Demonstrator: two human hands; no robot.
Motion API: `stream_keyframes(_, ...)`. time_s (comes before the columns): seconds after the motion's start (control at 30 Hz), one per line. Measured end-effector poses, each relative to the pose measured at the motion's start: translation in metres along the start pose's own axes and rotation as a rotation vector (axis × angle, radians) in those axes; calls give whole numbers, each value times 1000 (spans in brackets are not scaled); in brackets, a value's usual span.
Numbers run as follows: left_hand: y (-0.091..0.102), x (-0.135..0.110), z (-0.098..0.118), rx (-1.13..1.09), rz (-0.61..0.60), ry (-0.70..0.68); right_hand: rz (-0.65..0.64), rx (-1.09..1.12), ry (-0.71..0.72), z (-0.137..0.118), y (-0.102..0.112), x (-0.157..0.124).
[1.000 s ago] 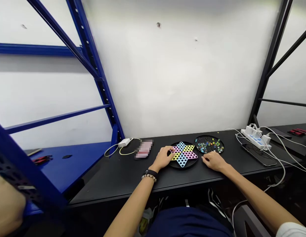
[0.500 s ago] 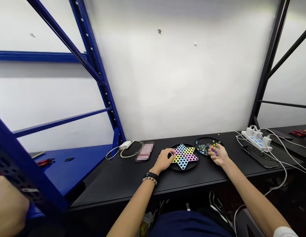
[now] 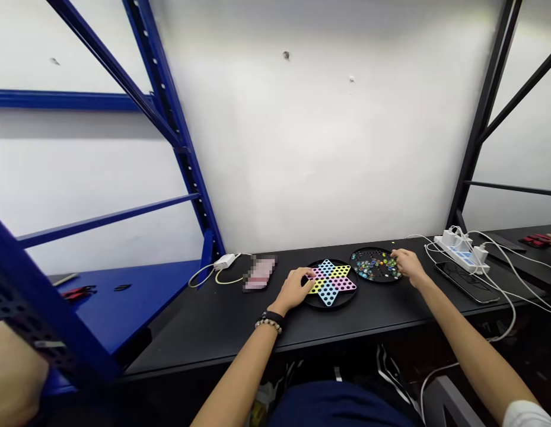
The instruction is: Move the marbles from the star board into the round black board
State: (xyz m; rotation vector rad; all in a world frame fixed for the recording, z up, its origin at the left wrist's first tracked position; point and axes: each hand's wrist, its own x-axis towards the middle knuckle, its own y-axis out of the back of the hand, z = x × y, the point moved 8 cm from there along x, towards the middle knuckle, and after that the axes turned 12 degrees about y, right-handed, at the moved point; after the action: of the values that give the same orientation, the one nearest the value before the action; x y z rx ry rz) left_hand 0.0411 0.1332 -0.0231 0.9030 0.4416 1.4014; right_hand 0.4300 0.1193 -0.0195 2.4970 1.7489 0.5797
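A Chinese checkers board [image 3: 329, 283], a star with pale blue, yellow and pink points full of holes, lies in a round black tray. My left hand [image 3: 295, 286] holds the board's left edge, its fingers bent over the pink and yellow points. To the right is a second round black tray [image 3: 356, 274] with many loose glass marbles [image 3: 368, 264]. My right hand [image 3: 407, 264] is palm down at that tray's right rim, its fingers curled closed. Its contents are hidden now, though blue marbles showed in its palm just before.
A phone [image 3: 260, 274] with a blurred screen and a white adapter [image 3: 225, 261] lie on the left. Right of the trays are a white power strip [image 3: 462, 254], a dark phone [image 3: 466, 281] and loose cables. Blue shelf posts [image 3: 186, 154] stand left; another person's arm [image 3: 17, 367] shows lower left.
My right hand has turned from palm up to palm down and moved right and slightly up, to the marble tray's right rim. The left hand stays on the board.
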Motion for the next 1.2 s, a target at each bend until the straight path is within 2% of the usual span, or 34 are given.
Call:
stream_keyframes(0.07, 1, -1, 1, -2, 2, 0, -51, -472, 102, -9, 3, 5)
stream_keyframes(0.13, 2, -1, 2, -5, 8, 0, -165, -841, 148, -10, -4, 5)
stream_keyframes(0.2, 2, -1, 2, -5, 8, 3, -274, -1049, 167, -5, -12, 2)
stream_keyframes(0.3, 1, -2, 1, -2, 1, 11, -355, -1148, 196, 2, -22, -2)
stream_keyframes(0.43, 1, -1, 2, -3, 0, 11, -344, -1116, 233, 3, -28, 1)
stream_keyframes(0.5, 2, -1, 2, -7, 0, 11, -305, -993, 246, 0, -30, 5)
stream_keyframes(0.53, 2, -1, 2, -9, -2, 12, -265, -865, 241, -2, -30, 8)
stream_keyframes(0.67, 1, -1, 2, -11, -11, 16, -32, -53, 122, -2, -22, 22)
stream_keyframes(0.73, 0, -1, 1, -13, -11, 14, -3, 127, 87, -1, -24, 28)
stream_keyframes(0.83, 0, 0, 0, -13, -5, 12, -33, 84, 91, 0, -32, 34)
stream_keyframes(0.97, 1, -1, 2, -10, -6, 7, -80, -105, 127, 7, -46, 32)
stream_keyframes(1.1, 3, -3, 5, -3, -10, 17, -193, -343, 157, 12, -59, 26)
stream_keyframes(1.2, 4, -3, 7, -5, -6, 20, -271, -440, 154, 15, -67, 23)
